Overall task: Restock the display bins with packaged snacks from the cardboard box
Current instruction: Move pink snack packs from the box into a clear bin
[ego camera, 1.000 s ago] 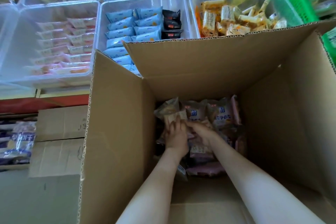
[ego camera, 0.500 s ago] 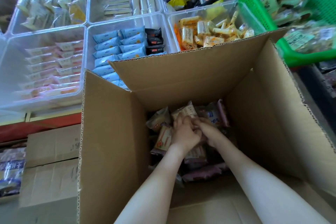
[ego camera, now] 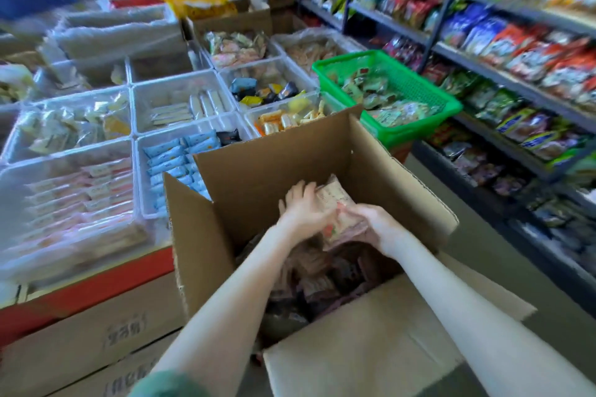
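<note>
both hands, left hand (ego camera: 304, 209) and right hand (ego camera: 375, 225), fingers clamped on snack packets (ego camera: 338, 214) above the cardboard box (ego camera: 206, 235)

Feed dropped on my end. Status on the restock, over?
Left hand and right hand grip one stack of snack packets. Stack over the cardboard box, not yet at the display bins. Box's raised far flap stands between stack and bins.

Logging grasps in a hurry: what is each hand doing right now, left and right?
Left hand: holding the bundle of snack packets.
Right hand: holding the same bundle from the other side.
</note>
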